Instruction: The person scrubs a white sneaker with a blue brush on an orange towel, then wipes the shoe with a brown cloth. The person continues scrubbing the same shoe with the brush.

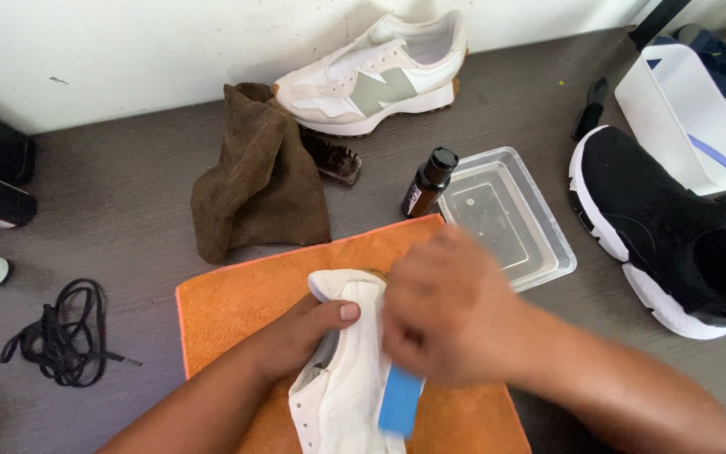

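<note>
Lying near the middle on an orange towel (pixel 228 311): a white shoe (pixel 342 378), toe pointing to the far side. Wrapping around the shoe's left side, the left hand (pixel 296 336), thumb pressing on top, grip pinching the shoe steady. Hovering over the shoe's right side, blurred, the right hand (pixel 447 311), fingers curling shut around a blue brush (pixel 401 402) sticking out towards the near edge and touching the shoe.

Spreading under everything, a grey worktop (pixel 128 193). Standing just beyond the towel's far right corner, a small brown bottle (pixel 428 183) with a black cap. Sitting right of the bottle, a clear plastic tub (pixel 506 214). Resting further right, a black shoe (pixel 674 244) with a white sole, and beyond it a white container (pixel 682 118). Lying against the far wall, a second pale shoe (pixel 380 76), and left of it a crumpled brown cloth (pixel 254 176), partly covering a dark bristle brush (pixel 334 160). Coiling at the left, well apart from the towel, black laces (pixel 60 336).
</note>
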